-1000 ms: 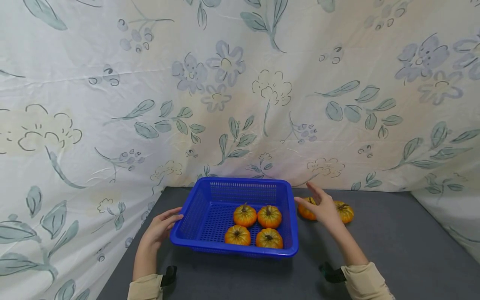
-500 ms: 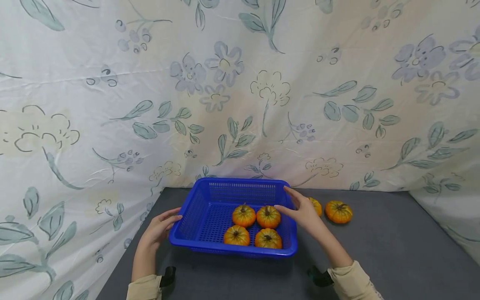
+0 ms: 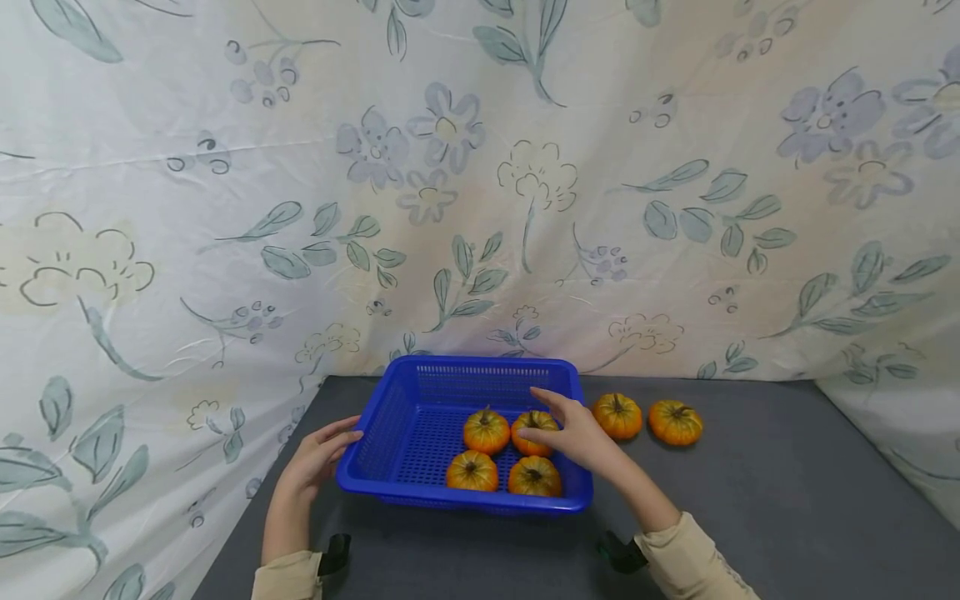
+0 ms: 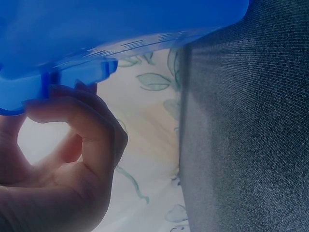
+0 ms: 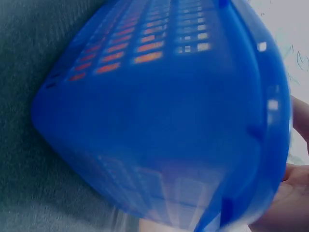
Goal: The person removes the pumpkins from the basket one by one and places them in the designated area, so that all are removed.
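Observation:
A blue plastic basket stands on the dark table with several small orange pumpkins toward its right side. My left hand is at its left rim. In the left wrist view the bent fingers lie against the rim with the thumb beside them. My right hand reaches over the right rim. Its thumb and forefinger are spread, and the thumb overlaps the back right pumpkin. In the right wrist view the basket wall hides most of that hand.
Two more pumpkins lie on the table right of the basket, a nearer one and a farther one. A white floral cloth hangs behind the table and along its left side. Dark cloth covers the tabletop.
My right hand has moved left, from over the pumpkins on the table to the back right pumpkin in the basket, uncovering the two on the table. My left hand stays at the rim.

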The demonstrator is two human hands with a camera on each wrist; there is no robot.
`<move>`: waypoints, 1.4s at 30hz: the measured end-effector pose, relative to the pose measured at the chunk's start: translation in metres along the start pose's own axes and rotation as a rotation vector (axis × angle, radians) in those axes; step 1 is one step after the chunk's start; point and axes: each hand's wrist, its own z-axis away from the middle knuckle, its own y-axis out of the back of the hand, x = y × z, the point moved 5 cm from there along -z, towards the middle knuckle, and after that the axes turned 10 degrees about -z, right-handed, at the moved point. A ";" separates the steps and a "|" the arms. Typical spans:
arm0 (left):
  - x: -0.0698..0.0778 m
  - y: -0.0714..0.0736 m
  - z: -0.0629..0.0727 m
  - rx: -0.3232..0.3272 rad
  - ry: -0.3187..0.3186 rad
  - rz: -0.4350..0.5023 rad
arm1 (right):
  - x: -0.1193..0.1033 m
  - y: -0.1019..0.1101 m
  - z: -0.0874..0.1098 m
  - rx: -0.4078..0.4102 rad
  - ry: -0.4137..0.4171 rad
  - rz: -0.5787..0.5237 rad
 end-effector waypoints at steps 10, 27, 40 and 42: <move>0.000 0.000 0.001 -0.001 0.004 -0.003 | -0.003 -0.028 -0.005 -0.065 -0.037 0.024; 0.002 0.000 0.003 -0.008 -0.008 -0.017 | -0.007 -0.062 -0.014 -0.343 0.006 0.050; 0.003 -0.001 0.004 -0.015 -0.010 -0.015 | -0.008 -0.070 -0.019 -0.418 -0.050 0.139; 0.002 0.000 0.004 -0.014 -0.009 -0.015 | -0.008 -0.071 -0.019 -0.425 -0.076 0.139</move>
